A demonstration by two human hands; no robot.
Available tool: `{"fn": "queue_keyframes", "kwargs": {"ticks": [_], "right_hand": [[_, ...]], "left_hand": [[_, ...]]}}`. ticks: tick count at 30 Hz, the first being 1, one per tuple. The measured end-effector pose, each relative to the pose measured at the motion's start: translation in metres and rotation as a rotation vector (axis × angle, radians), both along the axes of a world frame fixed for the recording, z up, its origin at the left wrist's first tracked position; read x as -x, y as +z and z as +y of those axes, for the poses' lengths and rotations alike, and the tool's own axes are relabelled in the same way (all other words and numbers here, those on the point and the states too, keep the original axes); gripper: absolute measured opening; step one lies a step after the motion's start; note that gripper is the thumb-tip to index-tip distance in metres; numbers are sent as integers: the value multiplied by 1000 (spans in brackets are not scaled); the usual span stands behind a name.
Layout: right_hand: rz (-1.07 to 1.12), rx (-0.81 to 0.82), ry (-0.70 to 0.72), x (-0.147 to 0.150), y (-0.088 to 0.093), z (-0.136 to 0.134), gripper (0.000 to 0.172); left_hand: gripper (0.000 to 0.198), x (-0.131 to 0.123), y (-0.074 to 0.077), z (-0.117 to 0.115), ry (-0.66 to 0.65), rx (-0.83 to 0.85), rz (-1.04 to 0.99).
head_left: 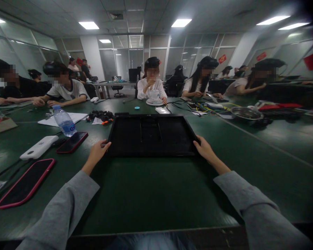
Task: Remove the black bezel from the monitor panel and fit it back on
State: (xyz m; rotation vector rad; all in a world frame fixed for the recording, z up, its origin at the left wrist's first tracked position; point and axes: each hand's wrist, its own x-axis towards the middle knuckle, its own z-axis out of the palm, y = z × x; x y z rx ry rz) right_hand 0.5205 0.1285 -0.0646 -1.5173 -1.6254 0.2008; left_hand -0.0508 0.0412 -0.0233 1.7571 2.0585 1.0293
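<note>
A black rectangular tray-like panel (125,132) with a raised rim lies in front of me on the green table (156,194). Two thin upright lines and a darker strip show in its middle. My left hand (97,151) grips its near left corner, thumb on the rim and fingers at the outer side. On the opposite side, my right hand (203,148) holds the right edge the same way. The undersides of the fingers are partly hidden by the rim.
Left of the panel are a water bottle (64,121), a dark phone (72,142), a white power bank (39,147) and a pink-rimmed phone (27,184). Beyond it lie a white fan (155,102), cables and a metal bowl (246,114). Several people sit around the table.
</note>
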Motion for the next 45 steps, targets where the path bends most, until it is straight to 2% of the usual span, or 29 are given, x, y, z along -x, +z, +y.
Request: {"fn": "queue_keyframes", "kwargs": {"ticks": [5,10,14,19,23,31,38,45], "right_hand": [[-52,-18,-38,-1,1,1,45],[-98,-42,-33,-5,3,5,46],[-11,12,-10,-8,0,7,49],[17,41,-9,-6,-2,5,52],[-68,-36,-8,-2,1,3,47],[-86,-33,-11,-3,-1,4,49],[-135,-97,-70,-8,-7,10,50],[-186,-107,-67,-8,0,6,52]], "left_hand": [[58,0,0,-1,-105,38,-94],[66,4,-4,1,-87,18,-166],[68,6,-10,5,-104,23,-192],[62,10,-16,9,-104,24,-116],[60,12,-17,9,-86,27,-48],[60,14,-22,13,-128,68,-82],[61,17,-25,16,-134,81,-97],[66,16,-26,17,-144,83,-90]]}}
